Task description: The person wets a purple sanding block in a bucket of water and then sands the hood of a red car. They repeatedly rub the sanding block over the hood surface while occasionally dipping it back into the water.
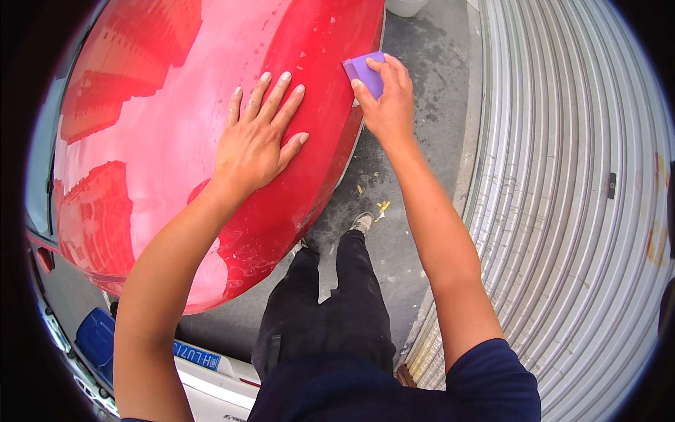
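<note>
A glossy red car hood spreads across the left and centre, with small water drops on its far part. My left hand lies flat on it, fingers spread and holding nothing. Near the hood's right edge, my right hand grips a purple rectangular block between thumb and fingers. The block is tilted and its left side meets the red paint; whether it presses there I cannot tell. Part of the block is hidden behind my fingers.
A ribbed metal roller shutter rises along the right. Grey pavement with damp patches and yellow scraps runs beside the car. A white car and a blue bin stand at lower left. A white bucket shows at the top.
</note>
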The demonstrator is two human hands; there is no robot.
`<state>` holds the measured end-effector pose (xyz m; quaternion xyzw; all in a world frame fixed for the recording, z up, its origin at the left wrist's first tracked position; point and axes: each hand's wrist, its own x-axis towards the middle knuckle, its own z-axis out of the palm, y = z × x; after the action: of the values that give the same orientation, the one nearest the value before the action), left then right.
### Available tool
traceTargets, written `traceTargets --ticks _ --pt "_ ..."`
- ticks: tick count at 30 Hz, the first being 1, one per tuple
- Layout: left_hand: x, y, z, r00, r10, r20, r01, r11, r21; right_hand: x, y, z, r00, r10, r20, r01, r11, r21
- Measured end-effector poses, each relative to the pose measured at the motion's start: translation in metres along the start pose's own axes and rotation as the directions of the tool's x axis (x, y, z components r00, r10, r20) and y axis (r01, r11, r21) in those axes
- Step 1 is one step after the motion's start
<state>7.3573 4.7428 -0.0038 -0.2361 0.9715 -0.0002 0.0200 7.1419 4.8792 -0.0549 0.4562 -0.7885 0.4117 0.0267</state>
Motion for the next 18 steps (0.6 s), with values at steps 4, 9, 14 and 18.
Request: traceTargets --ticks 4,9,14,18 --pt "-0.008 0.002 0.0 0.997 0.024 -0.079 -0.023 1.0 0.012 -0.023 -0.005 -0.006 0.994 -0.068 0.086 0.067 0.998 0.013" --pt "-0.008 0.003 -0.003 0.994 0.033 -0.103 -0.033 0.999 0.004 0.024 0.013 -0.002 0.999 -0.042 -0.022 0.042 0.999 -0.017" --pt "0.002 0.002 -0.004 0.999 0.009 -0.047 -0.007 0.999 0.034 -0.019 0.0 -0.01 0.989 -0.048 0.142 0.049 0.999 -0.008" --pt "0.002 0.002 -0.003 1.0 -0.006 0.03 0.005 0.999 0.051 0.014 0.01 -0.003 0.997 -0.078 -0.023 0.078 0.997 -0.004"
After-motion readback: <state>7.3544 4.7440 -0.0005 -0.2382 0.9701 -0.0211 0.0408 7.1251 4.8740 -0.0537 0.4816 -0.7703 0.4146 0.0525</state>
